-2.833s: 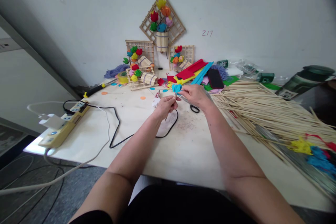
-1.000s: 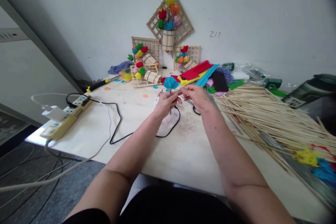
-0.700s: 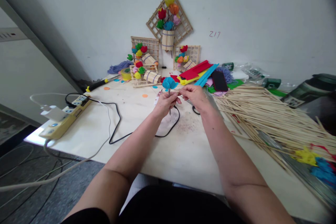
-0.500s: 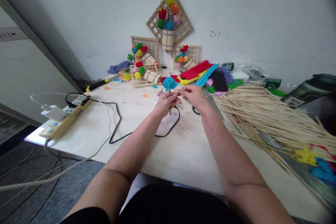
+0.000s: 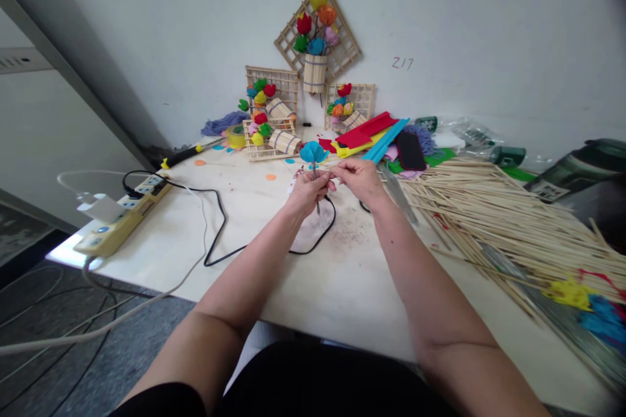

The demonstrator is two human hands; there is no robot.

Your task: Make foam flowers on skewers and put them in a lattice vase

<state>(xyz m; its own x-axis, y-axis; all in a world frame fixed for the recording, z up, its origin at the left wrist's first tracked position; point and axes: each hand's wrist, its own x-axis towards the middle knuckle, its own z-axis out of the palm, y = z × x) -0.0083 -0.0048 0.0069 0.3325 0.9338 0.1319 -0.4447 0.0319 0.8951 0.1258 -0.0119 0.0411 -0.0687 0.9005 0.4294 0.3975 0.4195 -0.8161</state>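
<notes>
Fingers of the left hand (image 5: pixel 307 193) are gripping the grey stem (image 5: pixel 318 208) of a blue flower (image 5: pixel 313 152), which is standing upright just above that hand, at the centre of the frame. Fingers of the right hand (image 5: pixel 362 180) are pinching together just beside the left fingertips; whether they are holding anything is too small to tell. At upper centre, a cylindrical stick vase (image 5: pixel 315 74), bound with purplish bands, is holding yellow, orange, red, pink, green and blue flowers (image 5: pixel 326 15) against a diamond-set lattice (image 5: pixel 343 17). Thin, straight wooden sticks (image 5: pixel 493 208) are lying heaped across the right of the table (image 5: pixel 342 293); flat red strips (image 5: pixel 366 130) are lying right of centre. Compared with the earliest frame, the right fingers are no longer touching the petals, and the bloom is now showing wider, rounder.
</notes>
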